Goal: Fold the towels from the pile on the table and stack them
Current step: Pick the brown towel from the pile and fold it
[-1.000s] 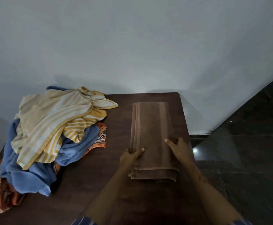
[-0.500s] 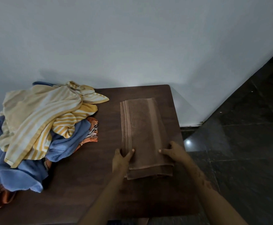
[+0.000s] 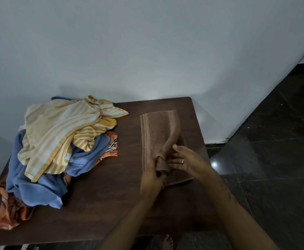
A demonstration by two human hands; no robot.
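Note:
A brown towel (image 3: 157, 131), folded into a long strip, lies on the right part of the dark wooden table (image 3: 102, 204). Its near end is lifted off the table and bunched. My left hand (image 3: 152, 176) grips that raised end from the left. My right hand (image 3: 186, 161), with a ring on one finger, holds the same raised fold from the right, thumb above and fingers beneath. On the table's left sits the unfolded pile: a yellow striped towel (image 3: 62, 130) on top, a blue towel (image 3: 39, 179) under it, and an orange fringed cloth (image 3: 10, 212) at the bottom.
A pale wall (image 3: 147, 51) stands right behind the table. Dark glossy floor tiles (image 3: 274, 159) run along the right. The table's right edge is close to the brown towel. A bare foot (image 3: 167, 241) shows below the near edge.
Both hands lay flat at the near end of the brown towel. Now they have picked that end up, bunched it and brought it away from the table's near edge.

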